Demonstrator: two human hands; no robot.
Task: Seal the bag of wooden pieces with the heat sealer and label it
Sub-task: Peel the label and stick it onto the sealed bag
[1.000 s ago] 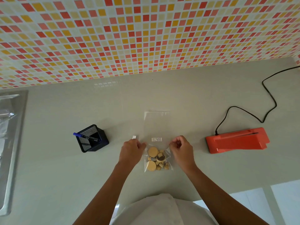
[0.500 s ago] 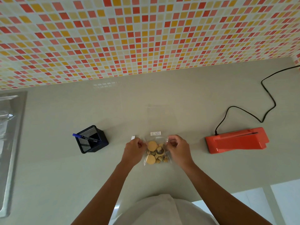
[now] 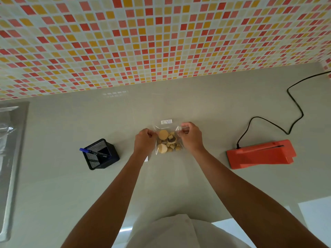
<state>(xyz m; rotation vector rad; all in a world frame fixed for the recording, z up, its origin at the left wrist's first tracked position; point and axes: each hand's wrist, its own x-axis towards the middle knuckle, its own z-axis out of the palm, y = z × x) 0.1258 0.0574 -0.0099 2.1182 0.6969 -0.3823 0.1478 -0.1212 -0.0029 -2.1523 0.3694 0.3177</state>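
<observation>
A clear plastic bag (image 3: 163, 111) holding several wooden pieces (image 3: 168, 143) is held up off the grey counter between both hands. My left hand (image 3: 144, 143) pinches its left side and my right hand (image 3: 190, 137) pinches its right side, just above the wood. A small white printed label (image 3: 166, 121) shows on the bag above the pieces. The bag's clear upper part rises toward the wall and is hard to make out. The orange heat sealer (image 3: 260, 154) lies shut on the counter to the right, with its black cord (image 3: 293, 108) running to the back right.
A black mesh pen holder (image 3: 101, 154) with a blue marker (image 3: 94, 153) stands left of the hands. A small white slip (image 3: 146, 158) lies on the counter beside my left forearm. A steel sink (image 3: 10, 158) sits at the far left. The tiled wall (image 3: 161, 42) rises behind the counter.
Both hands have lifted the bag off the counter and brought it up and away from me. The white slip that lay by my left hand now lies beneath my forearm.
</observation>
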